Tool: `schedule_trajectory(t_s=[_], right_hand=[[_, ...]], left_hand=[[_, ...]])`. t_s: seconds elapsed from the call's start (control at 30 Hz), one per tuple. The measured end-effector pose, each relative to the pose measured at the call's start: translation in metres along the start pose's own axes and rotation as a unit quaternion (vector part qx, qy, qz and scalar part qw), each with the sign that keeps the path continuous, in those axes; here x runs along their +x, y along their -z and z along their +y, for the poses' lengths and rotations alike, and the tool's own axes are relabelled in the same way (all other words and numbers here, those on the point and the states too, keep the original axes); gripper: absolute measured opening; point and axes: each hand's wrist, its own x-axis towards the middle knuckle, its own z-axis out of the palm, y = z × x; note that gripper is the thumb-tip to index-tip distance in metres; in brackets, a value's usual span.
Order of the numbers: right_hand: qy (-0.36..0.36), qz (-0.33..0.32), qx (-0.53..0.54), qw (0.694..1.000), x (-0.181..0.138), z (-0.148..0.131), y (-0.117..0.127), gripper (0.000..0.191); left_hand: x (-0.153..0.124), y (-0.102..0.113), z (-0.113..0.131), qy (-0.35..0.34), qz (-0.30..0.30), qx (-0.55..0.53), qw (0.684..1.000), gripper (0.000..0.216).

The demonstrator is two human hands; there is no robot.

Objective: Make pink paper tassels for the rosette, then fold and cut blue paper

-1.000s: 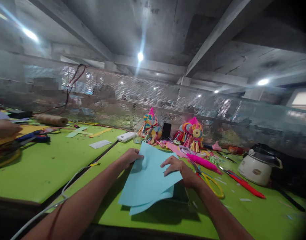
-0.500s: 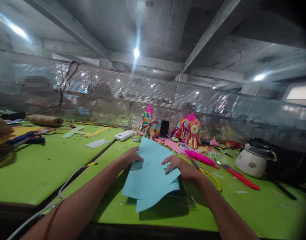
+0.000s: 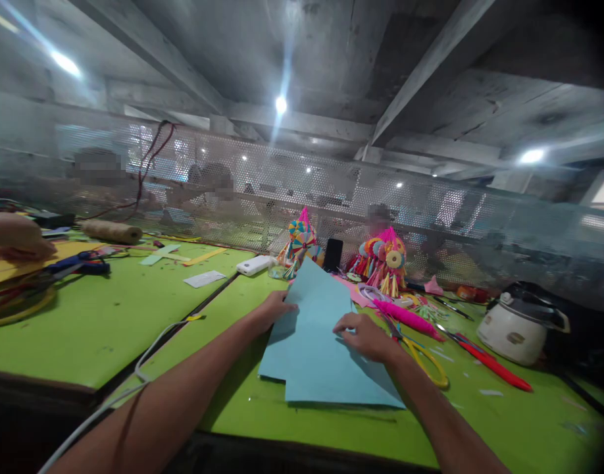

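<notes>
Blue paper sheets (image 3: pixel 319 349) lie in front of me on the green counter (image 3: pixel 149 296), at least two, overlapping; the lower one juts out at the left, while the top one's near edge is almost straight. My left hand (image 3: pixel 271 311) has a narrow grip on their left edge, thumb on top, fingertips hidden behind; my right hand (image 3: pixel 366 337) is over the right part, fingers loosely bent; whether that grip pinches or merely rests, I cannot tell.

Right of the paper: yellow-handled scissors (image 3: pixel 425 365), a bright pink bundle (image 3: pixel 410 320), a red-handled tool (image 3: pixel 497 363); farther right, a white pot (image 3: pixel 512 329). Beyond the sheets, two tasselled ornaments (image 3: pixel 302 245) stand apart, a black phone (image 3: pixel 333 255) upright between them; a white device (image 3: pixel 253 264) lies to their left. Far left, a co-worker's hand (image 3: pixel 16 237); near it, a roll of twine (image 3: pixel 112 232) and dark blue handles (image 3: pixel 82 263).
</notes>
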Motion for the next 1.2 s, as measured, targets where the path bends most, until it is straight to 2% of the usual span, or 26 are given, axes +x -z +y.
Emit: schedule_trajectory(t_s=[0.1,0.3,0.4,0.53,0.67,0.97,1.07,1.2], right_hand=[[0.039,0.001,-0.024,0.999,0.003,-0.007,-0.023,0.024],[-0.002,0.054,-0.065,0.996,0.005,-0.013,-0.046,0.02],[-0.007,0.068,-0.071,0.995,0.006,-0.012,-0.048,0.02],[-0.013,0.102,-0.058,0.993,0.008,-0.006,-0.049,0.019],[-0.01,0.084,-0.044,0.995,0.009,0.001,-0.048,0.017],[0.0,0.069,-0.035,0.997,0.007,0.0,-0.048,0.016],[0.003,0.066,-0.031,0.997,0.007,0.002,-0.048,0.016],[0.001,0.06,-0.016,0.998,0.007,0.005,-0.048,0.017]], left_hand=[[0.002,-0.001,-0.001,-0.006,-0.011,0.006,1.0,0.028],[0.005,0.001,-0.001,-0.02,-0.018,0.031,0.999,0.039],[0.005,-0.002,-0.002,-0.023,-0.011,0.059,0.998,0.036],[0.012,-0.005,-0.003,-0.023,0.047,0.11,0.993,0.026],[0.018,-0.002,-0.003,-0.024,0.091,0.145,0.985,0.02],[0.016,-0.003,-0.005,-0.043,0.099,0.215,0.971,0.012],[0.013,-0.003,-0.004,-0.056,0.103,0.243,0.963,0.02],[0.004,0.002,0.008,-0.068,0.104,0.26,0.958,0.046]])
